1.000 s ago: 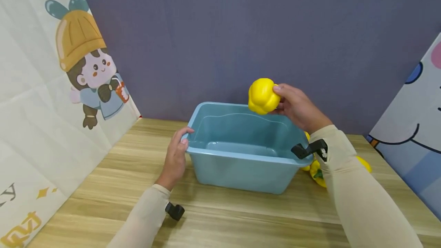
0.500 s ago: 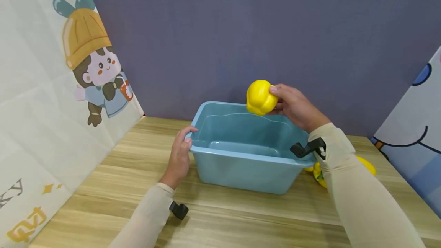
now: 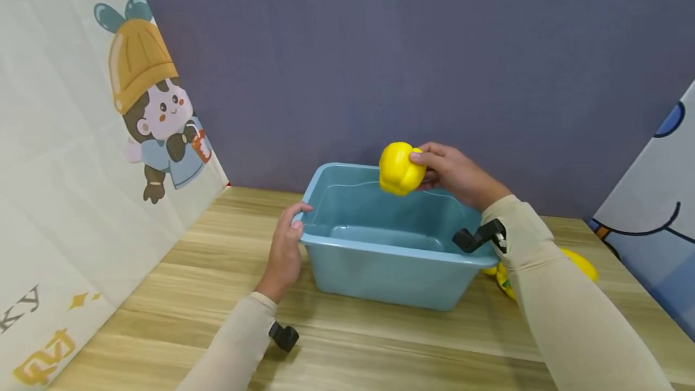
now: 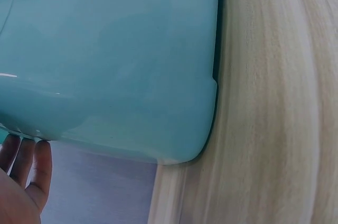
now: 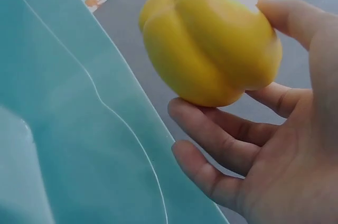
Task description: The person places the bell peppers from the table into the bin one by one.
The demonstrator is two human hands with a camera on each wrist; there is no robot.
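A yellow bell pepper is pinched between the thumb and fingers of my right hand, over the far part of a blue plastic bin. In the right wrist view the lobed pepper appears close up, thumb on one side and fingers on the other. My left hand grips the bin's left rim, thumb and fingers over the edge. From the left wrist view, its fingertips touch the bin's outer side. The part of the bin's inside that shows holds nothing.
More yellow peppers lie on the wooden table right of the bin, partly hidden by my right forearm. A grey-purple panel stands behind the bin. Printed cartoon sheets flank the table, one at the left.
My right hand has moved a little left and down with the bell pepper, which has tilted slightly. My left hand keeps its grip on the bin's rim. The view has shifted slightly.
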